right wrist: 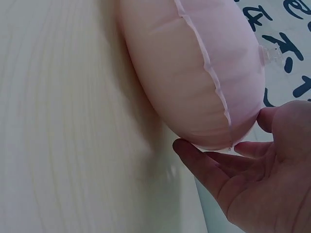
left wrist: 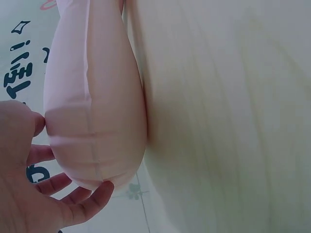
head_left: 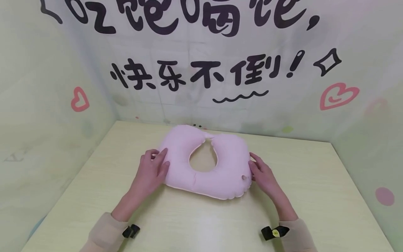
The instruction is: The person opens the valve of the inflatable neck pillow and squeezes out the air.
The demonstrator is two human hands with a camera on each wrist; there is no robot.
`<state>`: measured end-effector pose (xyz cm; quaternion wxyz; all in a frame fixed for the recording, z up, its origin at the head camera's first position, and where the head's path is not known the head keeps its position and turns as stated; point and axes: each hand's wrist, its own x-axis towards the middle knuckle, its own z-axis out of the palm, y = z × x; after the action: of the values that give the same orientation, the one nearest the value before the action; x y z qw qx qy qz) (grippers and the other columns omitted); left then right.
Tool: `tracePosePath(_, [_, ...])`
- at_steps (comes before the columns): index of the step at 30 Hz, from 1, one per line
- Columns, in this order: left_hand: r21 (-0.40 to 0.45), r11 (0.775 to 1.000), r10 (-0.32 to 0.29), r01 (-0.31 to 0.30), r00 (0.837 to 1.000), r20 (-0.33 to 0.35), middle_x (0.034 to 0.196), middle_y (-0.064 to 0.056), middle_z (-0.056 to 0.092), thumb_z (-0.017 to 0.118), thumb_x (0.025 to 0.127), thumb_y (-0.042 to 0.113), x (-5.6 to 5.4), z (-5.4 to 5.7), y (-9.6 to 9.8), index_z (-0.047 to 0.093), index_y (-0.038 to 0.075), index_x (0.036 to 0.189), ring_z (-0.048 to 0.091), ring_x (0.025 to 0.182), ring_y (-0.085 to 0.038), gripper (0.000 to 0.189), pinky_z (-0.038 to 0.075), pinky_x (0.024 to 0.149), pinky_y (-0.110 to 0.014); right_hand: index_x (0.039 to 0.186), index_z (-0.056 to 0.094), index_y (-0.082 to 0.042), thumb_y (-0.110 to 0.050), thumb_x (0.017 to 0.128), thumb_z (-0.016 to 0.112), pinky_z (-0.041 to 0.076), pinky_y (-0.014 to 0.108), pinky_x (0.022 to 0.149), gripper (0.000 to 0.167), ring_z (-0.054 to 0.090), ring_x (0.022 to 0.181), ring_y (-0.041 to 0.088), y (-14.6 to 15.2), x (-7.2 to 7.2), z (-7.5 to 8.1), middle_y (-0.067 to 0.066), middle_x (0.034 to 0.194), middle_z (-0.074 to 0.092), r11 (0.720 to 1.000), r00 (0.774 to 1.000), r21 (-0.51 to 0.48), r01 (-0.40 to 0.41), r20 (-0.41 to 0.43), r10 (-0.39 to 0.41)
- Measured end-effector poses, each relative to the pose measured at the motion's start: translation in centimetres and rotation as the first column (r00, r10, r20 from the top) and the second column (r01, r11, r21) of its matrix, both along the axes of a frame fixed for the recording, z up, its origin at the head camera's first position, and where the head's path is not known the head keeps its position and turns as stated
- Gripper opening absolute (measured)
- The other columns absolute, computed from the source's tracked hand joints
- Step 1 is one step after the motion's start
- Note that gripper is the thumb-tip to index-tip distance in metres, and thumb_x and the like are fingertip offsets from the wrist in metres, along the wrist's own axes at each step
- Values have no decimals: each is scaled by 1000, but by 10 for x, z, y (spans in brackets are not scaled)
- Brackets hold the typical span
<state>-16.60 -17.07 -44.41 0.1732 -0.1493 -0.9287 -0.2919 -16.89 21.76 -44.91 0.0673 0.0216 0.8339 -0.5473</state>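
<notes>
A puffed-up pink inflatable neck pillow (head_left: 179,147) lies at the middle of the table, its narrow opening toward the back wall. My left hand (head_left: 153,168) holds its left side, thumb on the upper face and fingers bent round the end, as the left wrist view shows. On the opposite side, my right hand (head_left: 262,175) grips the edge between thumb and fingers. A clear air valve (right wrist: 273,54) sticks out of the upper face near the right hand. Along the pillow's side runs a puckered seam (right wrist: 209,65).
The pillow sits on a pale wood-grain table (head_left: 201,224). Behind it stands a printed wall cloth (head_left: 176,105) with black characters and pink hearts, and cloth walls close off both sides. Black wrist straps (head_left: 130,231) are on both sleeves.
</notes>
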Motion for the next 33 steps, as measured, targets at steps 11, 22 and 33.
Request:
tracePosePath(11, [-40,998,-50,50,999,12,126,-30,50,67,99,15,13,0,17,60,-1,140,51,108,-45,45,53,84,-53,157,38,-4,-25,112,43,58,29,81,50,68,100,26,23,0,0,27,125,62,999,998,-9,50,-26,-50])
tracePosePath(22, [-46,994,-97,97,995,7,125,-29,50,70,97,13,26,0,27,60,-3,140,52,108,-43,46,54,82,-50,156,42,-5,-29,111,45,58,27,83,51,66,106,21,38,9,0,28,129,61,997,997,-32,74,-10,-74])
tracePosePath(33, [-57,991,-121,119,992,-37,121,-27,49,70,96,13,31,-3,28,58,-6,139,52,107,-41,48,53,80,-48,155,42,-2,-29,111,46,58,27,85,52,66,106,17,45,11,0,28,129,60,998,998,-43,53,-15,-53])
